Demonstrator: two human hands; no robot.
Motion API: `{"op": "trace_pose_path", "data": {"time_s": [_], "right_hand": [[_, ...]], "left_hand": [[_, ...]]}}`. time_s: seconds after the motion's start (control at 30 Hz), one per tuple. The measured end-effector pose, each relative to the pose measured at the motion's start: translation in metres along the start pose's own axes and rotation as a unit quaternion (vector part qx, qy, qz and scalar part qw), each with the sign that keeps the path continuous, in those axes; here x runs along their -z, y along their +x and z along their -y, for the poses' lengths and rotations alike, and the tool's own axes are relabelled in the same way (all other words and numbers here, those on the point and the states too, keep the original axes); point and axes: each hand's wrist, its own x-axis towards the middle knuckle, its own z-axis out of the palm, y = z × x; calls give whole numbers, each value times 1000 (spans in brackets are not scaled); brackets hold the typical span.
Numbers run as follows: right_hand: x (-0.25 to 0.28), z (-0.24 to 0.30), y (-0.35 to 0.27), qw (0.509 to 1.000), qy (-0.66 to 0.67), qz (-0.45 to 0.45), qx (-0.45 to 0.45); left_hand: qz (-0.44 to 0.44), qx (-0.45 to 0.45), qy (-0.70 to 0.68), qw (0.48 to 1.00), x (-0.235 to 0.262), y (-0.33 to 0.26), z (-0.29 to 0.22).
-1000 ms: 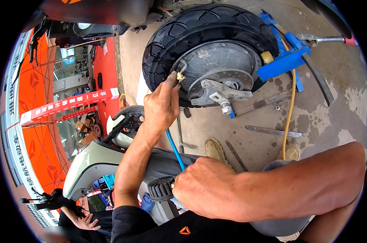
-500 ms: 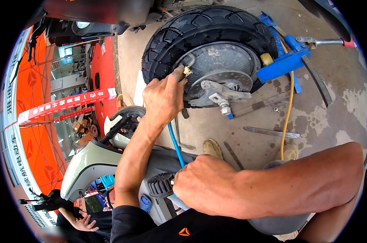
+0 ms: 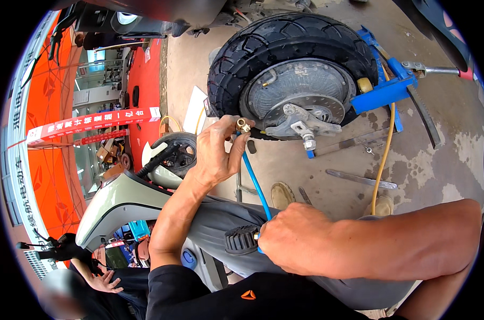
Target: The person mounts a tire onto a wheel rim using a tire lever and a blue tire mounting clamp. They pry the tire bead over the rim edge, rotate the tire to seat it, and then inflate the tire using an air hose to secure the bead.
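Between the thumb and fingers of my left hand (image 3: 219,148) is a brass air chuck (image 3: 243,126), just below and left of the wheel and apart from it. A bent valve stem (image 3: 270,78) sticks out of the grey hub (image 3: 300,77) inside the black tyre (image 3: 290,33). From the chuck a blue hose (image 3: 257,184) runs down to my right hand (image 3: 300,234). That hand is wrapped round the tyre inflator, whose round gauge in a ribbed black cover (image 3: 242,240) shows beside it; the grip is hidden.
A blue metal stand (image 3: 383,96) is at the wheel's right. Flat tyre levers (image 3: 362,179) and a yellow hose (image 3: 383,154) lie on the concrete. At left are a pale green scooter (image 3: 122,197) and another person's hand (image 3: 106,281).
My left hand has drawn the brass chuck off the valve stem, down towards me. My right hand, with the inflator, sits slightly farther right in view.
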Motion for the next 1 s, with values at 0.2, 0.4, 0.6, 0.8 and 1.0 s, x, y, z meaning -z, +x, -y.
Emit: {"op": "trace_pose_path", "data": {"time_s": [0.2,0.4,0.6,0.8,1.0], "right_hand": [[16,-6,13,991,-53,68,-99],[13,-6,21,993,-46,44,-96],[16,2,23,989,-54,64,-119],[16,7,24,985,-56,79,-142],[10,6,38,990,-52,62,-112]], "left_hand": [[-2,-8,-39,999,11,-4,-9],[-72,-80,-28,994,9,-9,-5],[-113,-85,-22,990,-6,-19,2],[-125,7,-44,991,-13,-11,-8],[-105,39,6,994,1,-18,-15]]}}
